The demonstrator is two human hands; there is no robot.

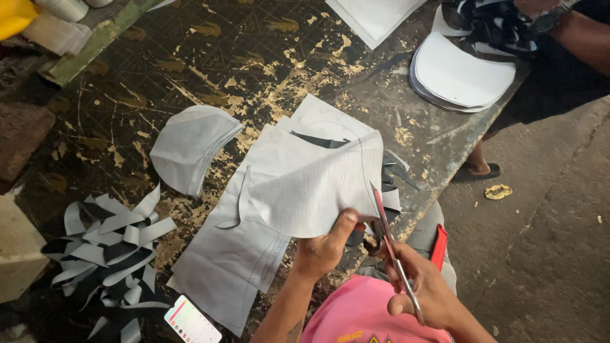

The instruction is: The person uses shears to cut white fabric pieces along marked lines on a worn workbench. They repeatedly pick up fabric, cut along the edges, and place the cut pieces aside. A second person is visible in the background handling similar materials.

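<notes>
The left hand [324, 251] pinches the grey sheet [305, 184]; the right hand [426, 289] grips scissors [387, 232], blades parted at the sheet's 4 o'clock edge. Mid-cut, judging; next calls for following the marked curve.

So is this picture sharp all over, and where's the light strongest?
Head view: the grey sheet in the left hand is crisp and brightest; the right hand with the scissors looks slightly soft; the table is dim towards its far-left corner.
</notes>
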